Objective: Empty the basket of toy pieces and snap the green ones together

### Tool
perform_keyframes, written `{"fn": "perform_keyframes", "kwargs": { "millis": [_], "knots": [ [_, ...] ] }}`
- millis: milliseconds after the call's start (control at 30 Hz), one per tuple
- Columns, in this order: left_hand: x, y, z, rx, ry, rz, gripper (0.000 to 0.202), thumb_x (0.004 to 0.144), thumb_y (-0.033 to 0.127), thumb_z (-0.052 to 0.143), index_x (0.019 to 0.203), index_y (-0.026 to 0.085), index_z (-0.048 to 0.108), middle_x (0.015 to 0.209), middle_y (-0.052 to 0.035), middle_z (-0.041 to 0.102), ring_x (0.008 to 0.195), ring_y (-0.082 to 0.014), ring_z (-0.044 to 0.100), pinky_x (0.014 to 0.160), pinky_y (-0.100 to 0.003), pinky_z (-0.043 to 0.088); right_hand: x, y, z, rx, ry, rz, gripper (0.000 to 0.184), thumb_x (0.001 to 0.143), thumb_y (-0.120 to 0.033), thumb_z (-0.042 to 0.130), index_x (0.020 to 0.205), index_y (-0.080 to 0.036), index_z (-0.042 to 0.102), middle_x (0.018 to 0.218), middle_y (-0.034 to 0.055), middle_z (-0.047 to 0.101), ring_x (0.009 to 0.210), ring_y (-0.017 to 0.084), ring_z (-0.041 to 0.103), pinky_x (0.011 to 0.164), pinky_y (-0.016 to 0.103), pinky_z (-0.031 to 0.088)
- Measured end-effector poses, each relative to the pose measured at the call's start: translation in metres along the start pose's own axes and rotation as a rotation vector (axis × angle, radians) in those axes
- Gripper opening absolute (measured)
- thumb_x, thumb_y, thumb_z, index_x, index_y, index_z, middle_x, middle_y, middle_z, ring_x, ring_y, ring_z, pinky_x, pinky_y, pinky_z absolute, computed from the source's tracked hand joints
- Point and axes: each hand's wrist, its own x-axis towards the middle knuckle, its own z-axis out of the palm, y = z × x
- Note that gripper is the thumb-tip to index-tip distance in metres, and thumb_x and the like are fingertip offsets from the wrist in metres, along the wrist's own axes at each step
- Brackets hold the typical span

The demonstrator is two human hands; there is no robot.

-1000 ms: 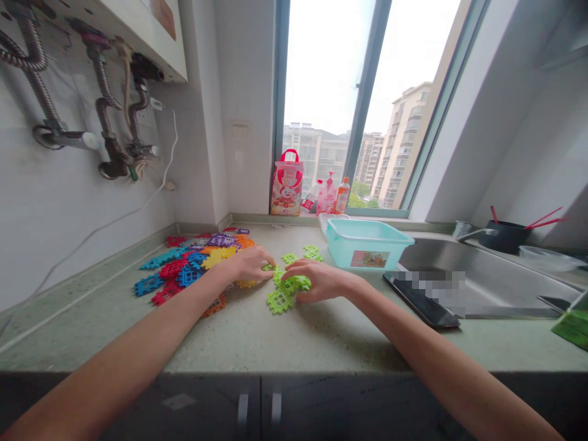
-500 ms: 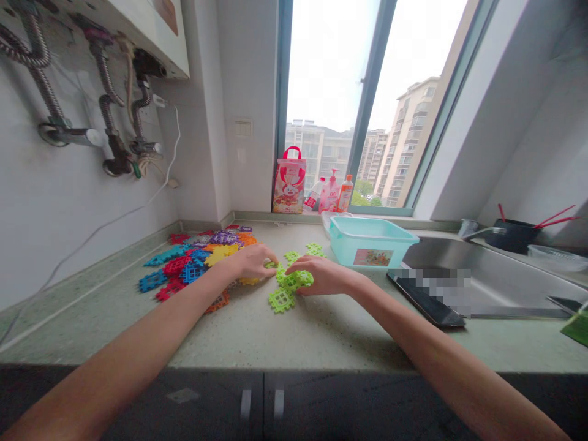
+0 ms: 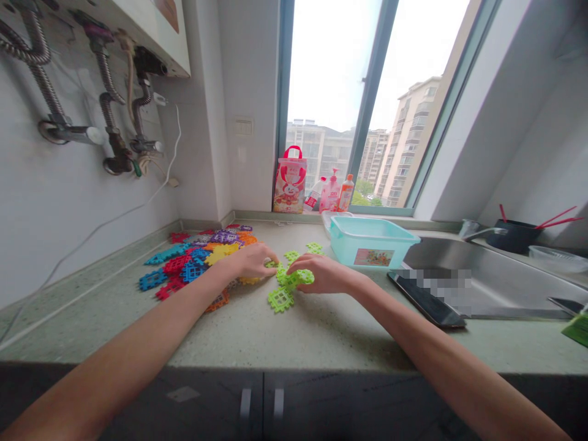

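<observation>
Light-green interlocking plastic building tiles lie in a small group on the counter between my hands. My right hand is curled over the right side of the group, its fingers and thumb closed around a green building tile. From the left, my left hand pinches at another green building tile, mostly covered by its fingers. Two more green tiles lie just beyond my right hand. Behind my left hand and wrist spreads a heap of red, blue, purple, yellow and orange tiles.
A turquoise plastic tub stands right of the tiles. Beside it a dark phone-like slab lies along the edge of the steel sink. A pink bag and several bottles line the windowsill. Pipes run along the left wall.
Almost nothing differs. Both hands stay at the green tiles, with only a very slight shift of the right hand's fingers.
</observation>
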Motion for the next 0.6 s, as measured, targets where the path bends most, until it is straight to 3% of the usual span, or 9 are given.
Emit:
{"fn": "perform_keyframes", "kwargs": {
  "millis": [233,600],
  "knots": [
    [-0.0008,0.0024,-0.0017,-0.023,0.015,0.023,0.029,0.087,0.039,0.069,0.108,0.026,0.084,0.094,-0.0055,0.081,0.085,-0.0213,0.071,0.079,-0.027,0.049,-0.0002,0.0034,-0.0001,-0.028,0.018,0.007,0.036,0.087,-0.025,0.077,0.123,-0.024,0.074,0.118,0.0093,0.076,0.109,0.026,0.071,0.098,0.041,0.054],
    [-0.0010,0.0040,-0.0029,-0.008,-0.002,-0.015,0.030,0.087,0.039,0.069,0.109,0.023,0.083,0.098,-0.0068,0.080,0.091,-0.0223,0.071,0.081,-0.027,0.050,0.0006,0.0069,-0.0032,-0.151,0.029,0.170,0.037,0.094,-0.035,0.072,0.128,-0.020,0.072,0.117,0.0115,0.076,0.110,0.030,0.071,0.098,0.043,0.053]
  ]
}}
